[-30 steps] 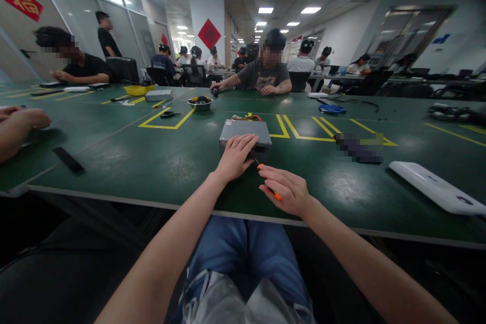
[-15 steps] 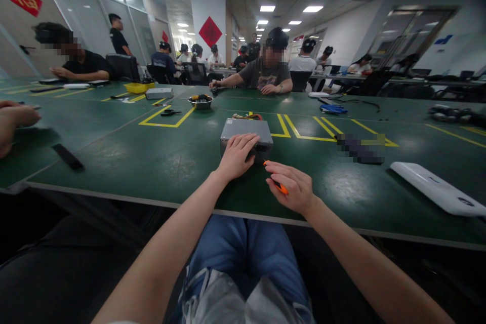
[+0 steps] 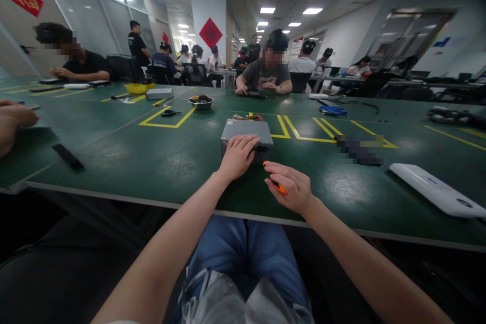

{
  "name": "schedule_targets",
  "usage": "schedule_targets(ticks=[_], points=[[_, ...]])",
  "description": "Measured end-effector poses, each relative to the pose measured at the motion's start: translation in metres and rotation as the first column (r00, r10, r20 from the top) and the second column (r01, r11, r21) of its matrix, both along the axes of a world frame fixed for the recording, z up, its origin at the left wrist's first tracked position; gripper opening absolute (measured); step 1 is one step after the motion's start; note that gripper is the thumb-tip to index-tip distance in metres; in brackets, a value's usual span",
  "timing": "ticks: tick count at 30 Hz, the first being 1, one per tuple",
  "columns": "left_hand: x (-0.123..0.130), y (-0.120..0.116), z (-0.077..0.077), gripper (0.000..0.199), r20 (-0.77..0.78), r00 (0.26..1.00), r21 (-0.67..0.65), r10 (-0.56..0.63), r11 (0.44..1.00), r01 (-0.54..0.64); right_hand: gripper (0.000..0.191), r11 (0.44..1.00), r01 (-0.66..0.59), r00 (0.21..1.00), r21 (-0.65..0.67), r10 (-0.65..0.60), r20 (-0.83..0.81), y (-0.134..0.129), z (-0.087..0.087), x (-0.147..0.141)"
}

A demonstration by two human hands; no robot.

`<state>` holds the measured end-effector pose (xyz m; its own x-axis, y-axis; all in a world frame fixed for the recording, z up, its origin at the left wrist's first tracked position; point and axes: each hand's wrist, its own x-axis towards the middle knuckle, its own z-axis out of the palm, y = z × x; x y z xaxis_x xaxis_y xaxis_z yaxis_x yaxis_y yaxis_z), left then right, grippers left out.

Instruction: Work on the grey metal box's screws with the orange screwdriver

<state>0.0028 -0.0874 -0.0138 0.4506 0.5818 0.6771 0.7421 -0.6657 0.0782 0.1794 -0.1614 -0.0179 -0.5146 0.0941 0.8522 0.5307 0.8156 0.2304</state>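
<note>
A grey metal computer power supply unit (image 3: 243, 127) stands on the green table in front of me, with coloured cables at its far side. My left hand (image 3: 238, 156) lies on its top and near edge, fingers stretched out and close together. An orange-and-black screwdriver (image 3: 280, 187) is pinched in my right hand (image 3: 292, 185), its handle partly hidden by the fingers. Its thin shaft points up and left at the unit's near face, below the dark socket. Whether the tip touches a screw I cannot tell.
To the right lie a blurred-out dark object (image 3: 359, 151) and a white power bank-like case (image 3: 436, 190). A metal bowl (image 3: 200, 103) of parts and black clippers (image 3: 170, 113) sit farther back. A black strip (image 3: 68, 157) lies left. Another person's hands (image 3: 17, 119) are at far left.
My hands, the screwdriver and the power supply stay almost still. Across the table, a person's outstretched arm has drawn in, and a standing person at the back left has moved right.
</note>
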Motion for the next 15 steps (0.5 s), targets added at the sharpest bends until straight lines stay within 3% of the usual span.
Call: schedule_targets(ticks=[15], points=[[0.0031,0.0008,-0.0013,0.036,0.033,0.999,0.009,0.035,0.999,-0.036,0.030,0.999,-0.015,1.000,0.031,0.015,0.003,-0.0015,0.0019,-0.0009]])
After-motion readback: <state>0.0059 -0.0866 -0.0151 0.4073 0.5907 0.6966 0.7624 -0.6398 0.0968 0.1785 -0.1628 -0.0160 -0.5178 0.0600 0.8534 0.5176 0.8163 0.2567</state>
